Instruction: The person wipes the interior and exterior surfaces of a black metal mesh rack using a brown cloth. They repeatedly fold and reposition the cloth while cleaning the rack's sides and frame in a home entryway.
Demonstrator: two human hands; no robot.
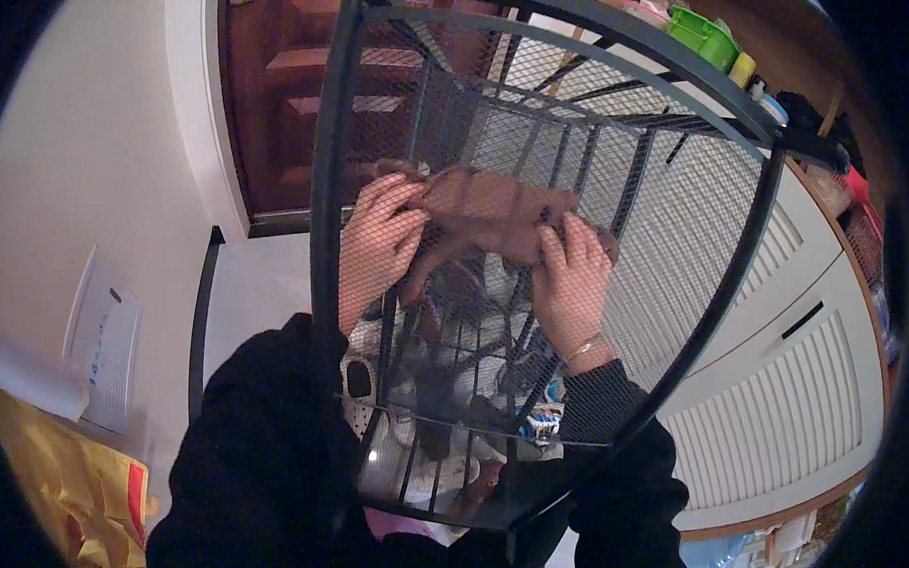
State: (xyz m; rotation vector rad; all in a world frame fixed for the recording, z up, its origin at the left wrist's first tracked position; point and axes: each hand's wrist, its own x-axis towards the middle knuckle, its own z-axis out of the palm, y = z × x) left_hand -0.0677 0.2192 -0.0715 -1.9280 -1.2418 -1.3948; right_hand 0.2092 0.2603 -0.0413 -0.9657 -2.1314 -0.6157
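A black metal mesh rack (334,138) stands in front of me, and I look down through its top mesh. Beneath that mesh a crumpled brown cloth (497,200) is stretched between my hands. My left hand (381,234) reaches in from the left side and holds the cloth's left end. At the other end, my right hand (573,280), with a bracelet at the wrist, has its fingertips curled over the cloth. The mesh blurs the finger contacts. Whether the cloth rests on a shelf below cannot be told.
Light perforated clogs (359,381) and other shoes sit on lower levels. A white louvred cabinet (774,415) stands close on the right, with a green basket (703,41) on top. A brown door (290,102) is behind the rack; a yellow bag (79,492) lies at the lower left.
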